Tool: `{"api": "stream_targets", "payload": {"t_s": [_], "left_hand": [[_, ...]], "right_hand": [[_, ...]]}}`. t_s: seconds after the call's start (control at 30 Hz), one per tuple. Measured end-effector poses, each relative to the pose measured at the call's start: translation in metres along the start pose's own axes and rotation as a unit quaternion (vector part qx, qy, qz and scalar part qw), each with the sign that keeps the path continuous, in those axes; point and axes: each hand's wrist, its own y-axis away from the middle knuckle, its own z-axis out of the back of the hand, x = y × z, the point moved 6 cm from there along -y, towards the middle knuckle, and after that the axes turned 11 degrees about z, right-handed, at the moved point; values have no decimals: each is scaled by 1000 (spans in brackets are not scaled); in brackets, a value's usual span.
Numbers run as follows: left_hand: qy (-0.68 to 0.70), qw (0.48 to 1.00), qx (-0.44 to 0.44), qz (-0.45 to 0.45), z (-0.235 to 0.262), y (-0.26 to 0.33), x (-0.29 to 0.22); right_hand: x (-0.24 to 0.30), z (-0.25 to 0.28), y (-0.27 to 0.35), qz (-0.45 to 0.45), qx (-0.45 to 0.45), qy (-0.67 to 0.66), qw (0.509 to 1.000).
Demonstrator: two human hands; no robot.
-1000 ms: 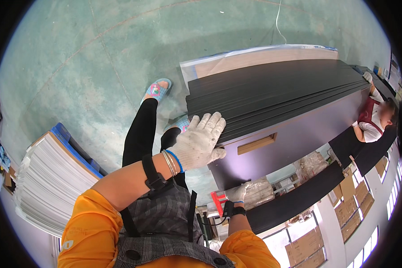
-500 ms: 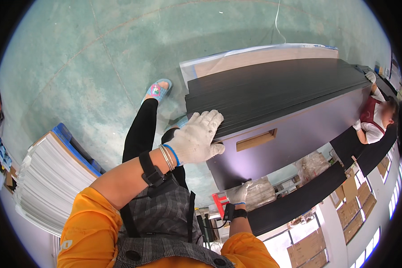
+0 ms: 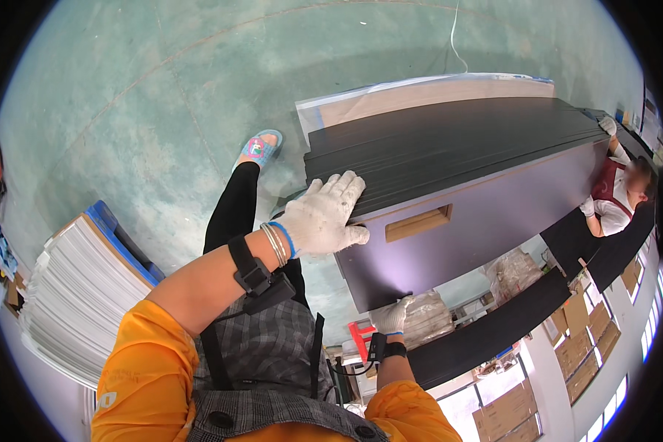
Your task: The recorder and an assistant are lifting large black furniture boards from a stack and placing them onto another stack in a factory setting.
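Note:
A dark panel [image 3: 479, 214] with a rectangular cutout [image 3: 418, 223] stands tilted on edge against a stack of black panels [image 3: 449, 140]. My left hand [image 3: 320, 217], in a white knit glove, rests at the near end of the stack. Its fingers lie spread out on top, and the thumb reaches over the panel's upper edge. Lower down, my gloved right hand [image 3: 390, 318] is closed at the panel's bottom near corner; its fingertips are partly hidden. At the far end a co-worker [image 3: 620, 188] has gloved hands on the panel's upper and lower edges.
White sheets [image 3: 81, 295] are stacked at the left beside a blue pallet [image 3: 125, 243]. Behind the black stack lies a pale, film-wrapped board [image 3: 435, 90]. A red frame [image 3: 360, 339] is near my right hand, with wrapped bundles [image 3: 429, 318] and a long black surface [image 3: 486, 328] beyond.
The panel and both my hands have shifted very slightly to the left in the picture. Both hands keep the same places on the panel and stack.

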Motion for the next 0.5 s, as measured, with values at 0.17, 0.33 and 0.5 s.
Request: {"api": "stream_targets", "payload": {"t_s": [0.17,0.33,0.5], "left_hand": [[18,999,40,11,3,-1,1],[70,997,-5,-14,1,-1,3],[376,894,-199,143,-7,21,65]], "right_hand": [[0,4,-4,6,26,1,1000],[-1,0,-3,3,21,-10,1000],[-4,-8,-1,5,2,1,1000]]}}
